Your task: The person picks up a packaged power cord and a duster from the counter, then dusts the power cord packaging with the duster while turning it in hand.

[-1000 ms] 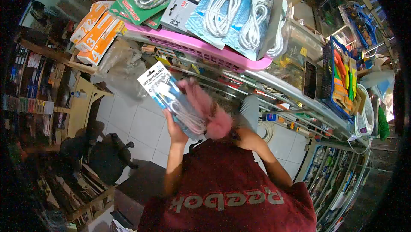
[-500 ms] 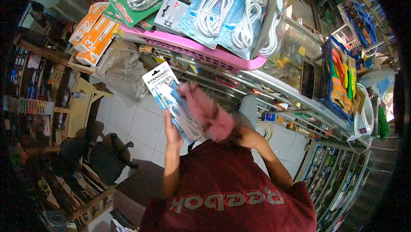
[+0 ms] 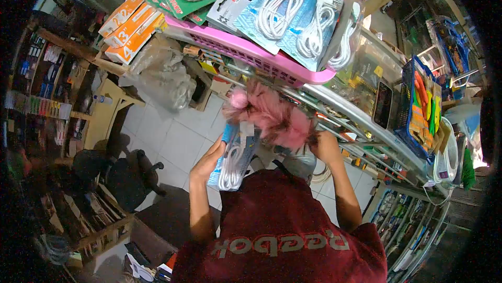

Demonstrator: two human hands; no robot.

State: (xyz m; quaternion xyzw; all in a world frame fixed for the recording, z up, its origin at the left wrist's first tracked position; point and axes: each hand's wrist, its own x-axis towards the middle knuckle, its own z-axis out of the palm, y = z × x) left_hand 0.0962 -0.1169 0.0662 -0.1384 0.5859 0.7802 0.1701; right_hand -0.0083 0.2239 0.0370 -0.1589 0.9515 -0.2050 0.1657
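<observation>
My left hand (image 3: pixel 207 162) is closed on the side edge of a packaged cord (image 3: pixel 230 169), a coiled white cable on a blue card under clear plastic. In my right hand (image 3: pixel 326 147) is a fluffy pink duster (image 3: pixel 282 121) with dark streaks, its handle hidden by the fingers and fluff. The duster's head reaches leftward and overlaps the upper end of the pack. A pink plastic basket (image 3: pixel 246 54) stands just beyond, holding more packs of white cord (image 3: pixel 278 14).
Orange boxes (image 3: pixel 130 31) and crumpled clear plastic bags (image 3: pixel 159 79) lie left of the basket. On the glass counter (image 3: pixel 361 113) to the right sits a blue basket (image 3: pixel 405 110) of colourful tools. A black chair (image 3: pixel 130 178) stands on the tiled floor at left.
The packaged cord has moved lower and tilted, its printed top turned from view. The duster has shifted up and right, now over the pack's upper end. My right hand has risen.
</observation>
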